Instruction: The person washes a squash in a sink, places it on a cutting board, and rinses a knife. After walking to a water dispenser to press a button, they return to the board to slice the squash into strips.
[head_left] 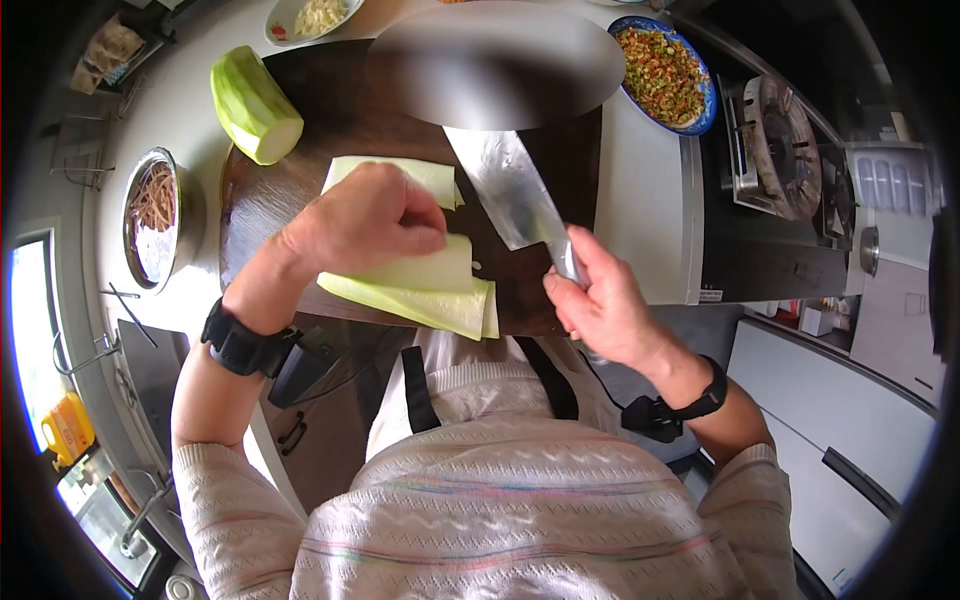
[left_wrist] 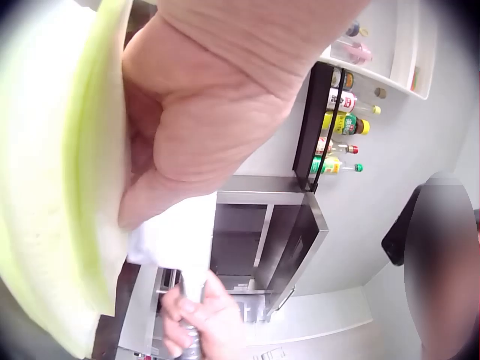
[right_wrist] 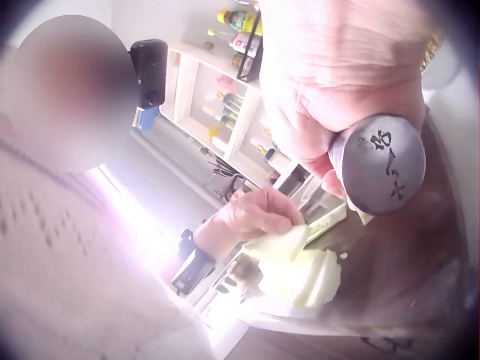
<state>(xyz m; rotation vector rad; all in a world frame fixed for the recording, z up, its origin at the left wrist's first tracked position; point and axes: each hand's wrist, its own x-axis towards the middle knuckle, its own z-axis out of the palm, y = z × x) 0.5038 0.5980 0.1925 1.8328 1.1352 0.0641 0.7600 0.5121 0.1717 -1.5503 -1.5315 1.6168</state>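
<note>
In the head view my left hand (head_left: 375, 220) is over pale green gourd slices, its thumb and fingertips pinching one slice (head_left: 435, 265). More gourd slices (head_left: 415, 300) lie overlapped at the near edge of the dark cutting board (head_left: 545, 300), and another flat slice (head_left: 432, 178) rests beyond the hand. My right hand (head_left: 610, 305) grips the handle of a broad cleaver (head_left: 510, 185), whose blade points away over the board, apart from the slices. From the right wrist, the handle's round butt end (right_wrist: 382, 165) shows markings.
A larger peeled gourd piece (head_left: 255, 105) lies at the board's far left corner. A metal bowl of brown strips (head_left: 155, 215) stands left. Behind are a plate of pale chopped bits (head_left: 315, 18) and a blue-rimmed dish (head_left: 708, 100) of chopped mix. A gas burner (head_left: 785, 150) is at right.
</note>
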